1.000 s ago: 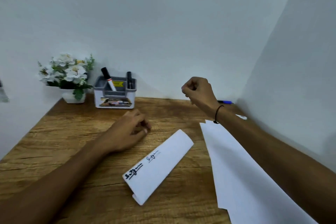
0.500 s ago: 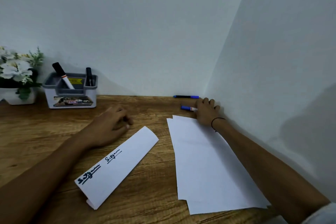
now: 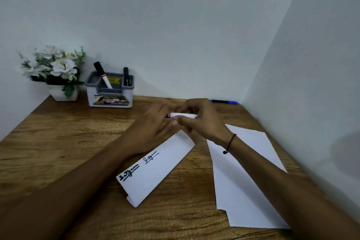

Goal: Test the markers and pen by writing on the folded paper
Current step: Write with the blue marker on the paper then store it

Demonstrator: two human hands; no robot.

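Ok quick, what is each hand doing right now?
Left hand: fingers at the blue-capped end of the white marker; grip is blurred, cannot tell.
Right hand: curled round the white marker, holding it.

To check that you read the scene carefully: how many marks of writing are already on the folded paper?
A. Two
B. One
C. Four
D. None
A: the folded paper bears two scribbles near its near end, one thick and one thin, while both hands hold a white marker above its far end.
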